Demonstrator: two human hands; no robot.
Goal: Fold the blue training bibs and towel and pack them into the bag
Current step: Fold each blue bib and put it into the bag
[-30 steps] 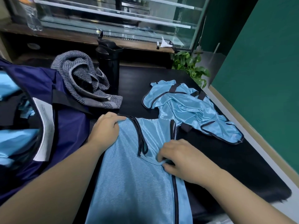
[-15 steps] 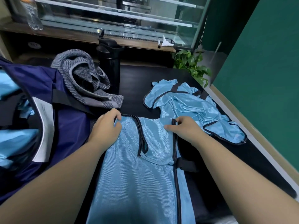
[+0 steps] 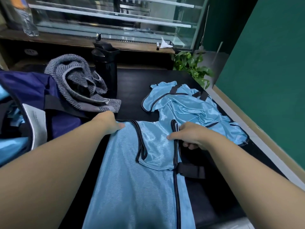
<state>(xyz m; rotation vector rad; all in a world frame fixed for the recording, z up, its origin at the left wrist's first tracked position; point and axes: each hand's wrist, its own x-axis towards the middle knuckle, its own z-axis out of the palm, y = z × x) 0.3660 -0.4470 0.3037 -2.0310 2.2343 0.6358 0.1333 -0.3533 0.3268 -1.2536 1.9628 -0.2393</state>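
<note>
We have one blue training bib (image 3: 132, 187) spread flat in the lower centre of the frame on the black table (image 3: 132, 83). Our left hand (image 3: 109, 123) presses its upper left shoulder with fingers laid flat, and our right hand (image 3: 189, 136) pinches the black-trimmed right edge. To fold it well, we should probably keep the left shoulder pinned, draw the right edge over evenly and tuck in the black strap (image 3: 191, 171).

A second bib (image 3: 189, 109) lies crumpled at centre right, the grey towel (image 3: 79, 90) heaped at upper left. The navy bag (image 3: 41, 103) is cut off at the left edge; blue fabric shows inside it, though we cannot tell how many bibs.
</note>
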